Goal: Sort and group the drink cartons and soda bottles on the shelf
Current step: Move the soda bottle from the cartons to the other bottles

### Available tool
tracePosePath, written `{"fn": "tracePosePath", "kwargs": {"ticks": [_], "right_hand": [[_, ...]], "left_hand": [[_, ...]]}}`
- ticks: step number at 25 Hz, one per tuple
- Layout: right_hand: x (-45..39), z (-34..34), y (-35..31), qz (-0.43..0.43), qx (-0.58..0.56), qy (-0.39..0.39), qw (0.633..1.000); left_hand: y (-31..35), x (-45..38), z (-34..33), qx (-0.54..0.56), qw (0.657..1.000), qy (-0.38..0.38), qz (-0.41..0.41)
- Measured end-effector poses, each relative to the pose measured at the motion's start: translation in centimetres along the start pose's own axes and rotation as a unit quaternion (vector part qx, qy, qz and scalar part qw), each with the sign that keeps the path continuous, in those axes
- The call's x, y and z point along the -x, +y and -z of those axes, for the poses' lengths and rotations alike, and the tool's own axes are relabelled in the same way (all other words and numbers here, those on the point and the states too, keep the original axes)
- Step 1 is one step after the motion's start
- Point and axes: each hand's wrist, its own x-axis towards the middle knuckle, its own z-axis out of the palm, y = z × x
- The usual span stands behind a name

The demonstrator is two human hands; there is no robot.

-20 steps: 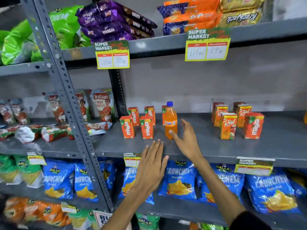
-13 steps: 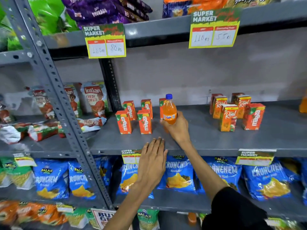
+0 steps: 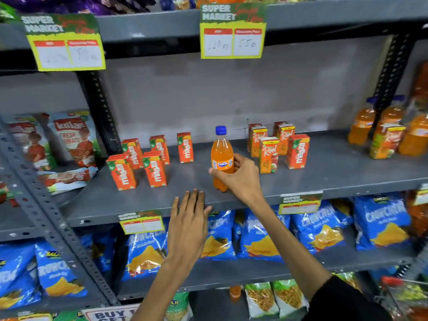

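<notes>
On the middle shelf (image 3: 335,174), your right hand (image 3: 240,176) is clamped around the soda bottle (image 3: 221,156) at its label band, its base at or just above the steel, between the Maaza cartons (image 3: 139,163) on the left and the mixed carton group (image 3: 278,144) on the right. It looks full, so expect some weight, a stiff but smooth wall; keep hold at the waist. Your left hand (image 3: 188,224) lies flat, fingers together, on the shelf lip. More orange bottles (image 3: 391,126) stand far right.
</notes>
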Motion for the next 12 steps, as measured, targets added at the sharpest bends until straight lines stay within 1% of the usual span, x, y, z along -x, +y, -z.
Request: {"fn": "tracePosePath", "kwargs": {"ticks": [2, 7, 12], "right_hand": [[0.3, 4.4, 0.8, -0.005, 0.008, 0.003, 1.0], [-0.3, 17.2, 4.3, -0.032, 0.028, 0.048, 0.998], [-2.9, 28.4, 8.7, -0.053, 0.064, 0.136, 0.987]], "left_hand": [[3.4, -0.4, 0.1, 0.012, 1.0, -0.013, -0.009], [12.8, -2.1, 0.1, 0.056, 0.998, -0.022, -0.026], [21.8, -3.6, -0.5, 0.062, 0.996, -0.033, -0.047]]}}
